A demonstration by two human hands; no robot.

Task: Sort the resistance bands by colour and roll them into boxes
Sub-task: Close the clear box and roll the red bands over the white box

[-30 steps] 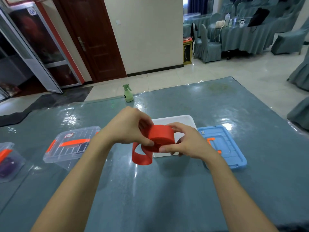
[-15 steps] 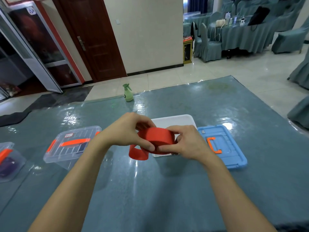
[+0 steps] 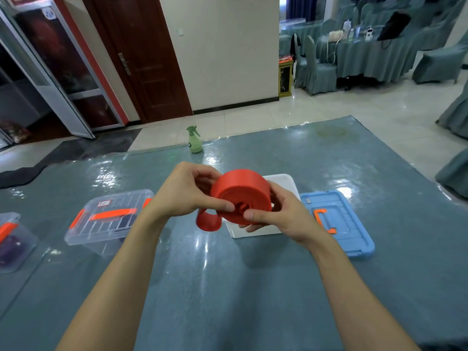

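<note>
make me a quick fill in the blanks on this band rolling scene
The left hand and right hand hold a rolled band coloured ____.
Its loose tail hangs under the ____ hand.
The lid lying right of the hands is ____.
The spray bottle beyond them is ____.
Missing words: red; left; blue; green.

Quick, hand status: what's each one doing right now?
Left hand: closed, gripping the red band roll.
Right hand: closed, gripping the same roll.
</note>
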